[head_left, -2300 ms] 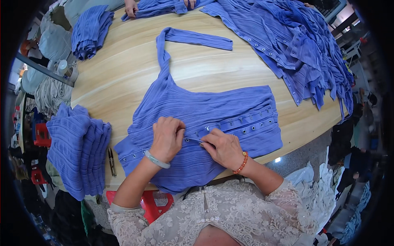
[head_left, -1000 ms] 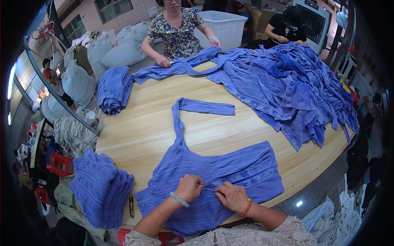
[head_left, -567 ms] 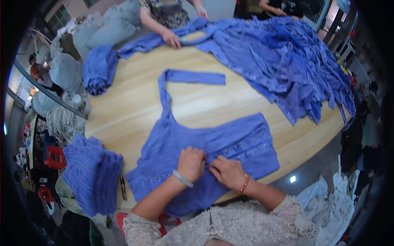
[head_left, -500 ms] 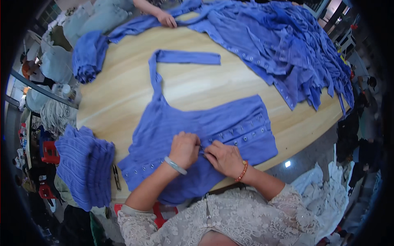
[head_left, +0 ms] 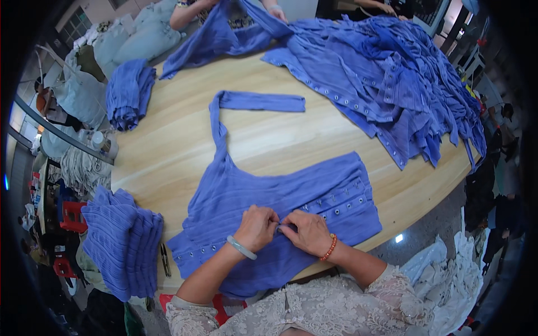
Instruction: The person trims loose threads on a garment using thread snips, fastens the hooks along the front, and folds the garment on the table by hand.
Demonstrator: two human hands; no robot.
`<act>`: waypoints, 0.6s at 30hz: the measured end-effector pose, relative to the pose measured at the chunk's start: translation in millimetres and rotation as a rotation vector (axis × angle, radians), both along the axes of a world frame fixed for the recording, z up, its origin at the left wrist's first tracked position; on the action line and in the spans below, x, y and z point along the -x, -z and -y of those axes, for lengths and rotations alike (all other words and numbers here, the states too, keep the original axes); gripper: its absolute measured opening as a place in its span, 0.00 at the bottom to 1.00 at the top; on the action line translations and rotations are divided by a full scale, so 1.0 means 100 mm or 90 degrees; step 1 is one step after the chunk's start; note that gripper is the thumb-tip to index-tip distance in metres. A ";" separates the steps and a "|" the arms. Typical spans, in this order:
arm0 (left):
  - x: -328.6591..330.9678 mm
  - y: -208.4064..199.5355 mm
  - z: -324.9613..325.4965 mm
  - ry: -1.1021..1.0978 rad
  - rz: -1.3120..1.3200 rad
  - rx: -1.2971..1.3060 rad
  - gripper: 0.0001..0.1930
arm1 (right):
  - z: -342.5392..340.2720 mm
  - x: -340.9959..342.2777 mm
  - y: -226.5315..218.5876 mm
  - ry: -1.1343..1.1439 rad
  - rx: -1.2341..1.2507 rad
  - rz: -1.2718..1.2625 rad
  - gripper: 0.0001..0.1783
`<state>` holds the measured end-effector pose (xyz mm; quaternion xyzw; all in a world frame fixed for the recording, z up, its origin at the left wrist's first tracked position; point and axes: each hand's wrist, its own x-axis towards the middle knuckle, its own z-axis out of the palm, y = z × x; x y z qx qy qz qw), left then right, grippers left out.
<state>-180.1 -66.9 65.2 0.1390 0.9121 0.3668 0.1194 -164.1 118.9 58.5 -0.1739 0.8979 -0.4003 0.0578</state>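
Observation:
A blue ribbed top (head_left: 241, 185) with one long strap lies flat in front of me. Along its lower part run rows of metal eyelets and hooks. My left hand (head_left: 258, 227) and my right hand (head_left: 306, 229) meet over this row near the middle. Both have their fingers pinched together on the fabric edge of the top, thumbs close to each other. The small fastening between the fingertips is mostly hidden. To the right of my hands, several hooks and eyelets show; more eyelets show left of my left hand.
A folded stack of blue garments (head_left: 123, 243) sits at the left, beside black snips (head_left: 165, 260). Another folded blue bundle (head_left: 130, 95) lies farther back. Blue garments are heaped (head_left: 381, 84) at the far right. Across the wooden table (head_left: 162, 151), another person lifts a blue garment (head_left: 224, 39).
My hands stay pinched on the top's fastening row and draw closer together. The person opposite has raised a blue garment off the table. The whole view has shifted, so things sit lower.

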 end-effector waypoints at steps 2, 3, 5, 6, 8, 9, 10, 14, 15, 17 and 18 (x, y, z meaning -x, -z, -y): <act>0.00 0.04 0.03 0.013 -0.026 0.005 0.03 | 0.01 -0.02 0.01 0.004 -0.019 0.019 0.13; 0.00 0.04 0.05 0.021 0.024 -0.022 0.03 | 0.02 -0.04 -0.02 0.017 -0.040 0.036 0.14; 0.02 0.05 0.05 0.044 0.070 -0.054 0.04 | 0.02 -0.01 -0.04 0.013 -0.069 0.063 0.13; 0.06 0.05 0.06 0.044 0.065 -0.052 0.04 | 0.02 0.01 -0.05 0.009 -0.102 0.106 0.13; 0.03 0.08 0.05 0.064 0.055 -0.048 0.04 | 0.02 0.01 -0.06 0.013 -0.118 0.099 0.14; 0.08 0.09 0.06 0.047 0.052 -0.055 0.04 | 0.02 0.04 -0.03 0.015 -0.123 0.080 0.14; 0.09 0.08 0.07 0.032 0.062 -0.066 0.04 | 0.01 0.01 -0.04 0.006 -0.112 0.058 0.13; 0.10 -0.07 0.07 0.002 0.094 -0.084 0.03 | -0.06 -0.14 -0.12 0.001 -0.065 -0.030 0.08; 0.11 -0.12 0.07 -0.002 0.105 -0.079 0.03 | -0.08 -0.16 -0.12 0.003 -0.061 -0.053 0.07; 0.13 -0.04 0.11 0.003 0.120 -0.087 0.03 | -0.08 -0.19 -0.09 0.007 -0.052 -0.058 0.07; 0.13 -0.02 0.12 0.004 0.120 -0.091 0.03 | -0.09 -0.20 -0.08 0.008 -0.038 -0.078 0.07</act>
